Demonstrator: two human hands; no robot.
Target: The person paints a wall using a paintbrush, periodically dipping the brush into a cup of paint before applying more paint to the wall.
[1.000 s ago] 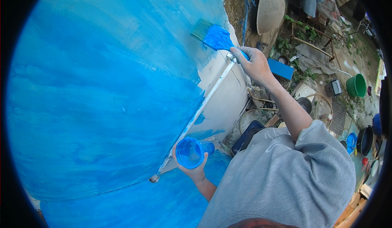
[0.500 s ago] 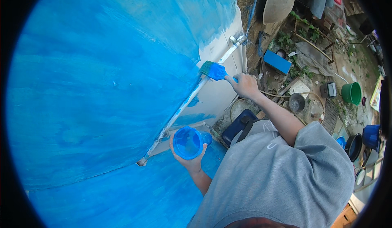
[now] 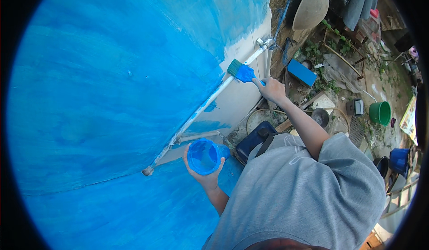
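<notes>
My right hand [image 3: 272, 90] grips the handle of a paintbrush [image 3: 244, 73] whose ferrule is smeared blue and whose bristles look dark green-blue. The bristles lie at a white pipe [image 3: 213, 95] that runs slantwise along the wall; whether they touch it I cannot tell. Around the brush, blue paint on the wall [image 3: 111, 98] meets a pale unpainted strip [image 3: 237, 104]. Lower down, my left hand [image 3: 208, 178] is wrapped round a blue plastic container [image 3: 202, 171], tilted so its open mouth shows, with blue paint inside.
A tap [image 3: 264, 43] sits at the pipe's upper end. On the ground to the right are a blue box [image 3: 302, 72], a green bucket [image 3: 380, 113], a metal pot [image 3: 320, 116] and a blue tub [image 3: 399, 161]. A dark blue container [image 3: 254, 140] stands close to my body.
The brush and my right hand have shifted slightly right and up along the pipe, relative to the wall. My left hand still holds the container. The view has moved a little.
</notes>
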